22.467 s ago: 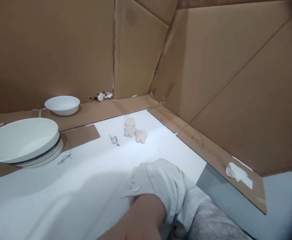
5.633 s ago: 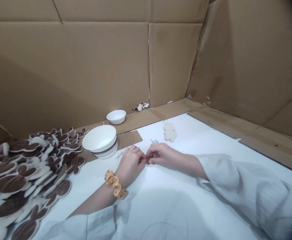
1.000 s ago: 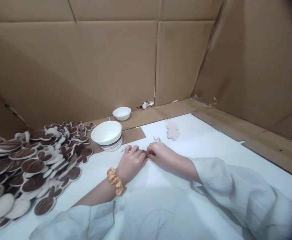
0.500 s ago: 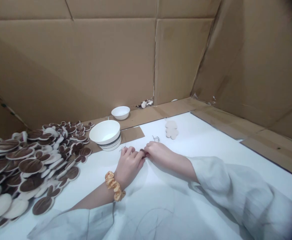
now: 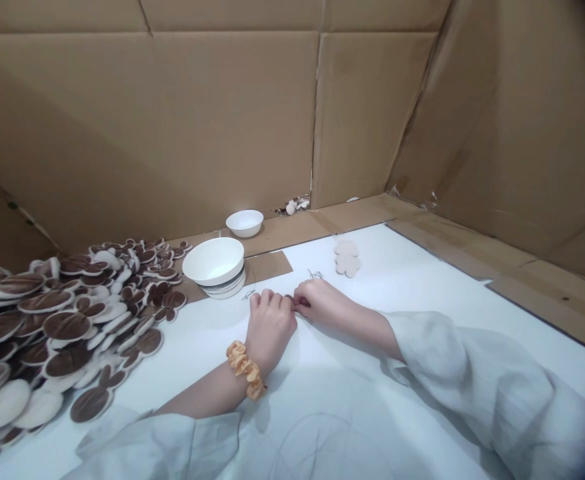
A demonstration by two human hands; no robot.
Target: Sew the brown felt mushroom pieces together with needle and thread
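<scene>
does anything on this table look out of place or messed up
A small brown and white clump sits against the brown cardboard wall, away from the large plush pile, and a loose dark thread tangle lies just beyond the right hand; both look like strays.

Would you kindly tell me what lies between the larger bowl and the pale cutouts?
A cardboard piece, then, nearer the cutouts, a dark thread tangle; the head view shows both.

Okay, so one left hand (image 5: 271, 333), one right hand (image 5: 328, 305) and one small dark piece (image 5: 290, 297) can be counted. Two bowls (image 5: 213, 261), two sleeves (image 5: 447, 353), one scrunchie (image 5: 246, 370), two thread tangles (image 5: 315, 274) and two pale cutouts (image 5: 347, 265) can be spotted too. The brown-and-white pieces (image 5: 67, 327)? Dozens, too heaped to be counted exactly.
</scene>
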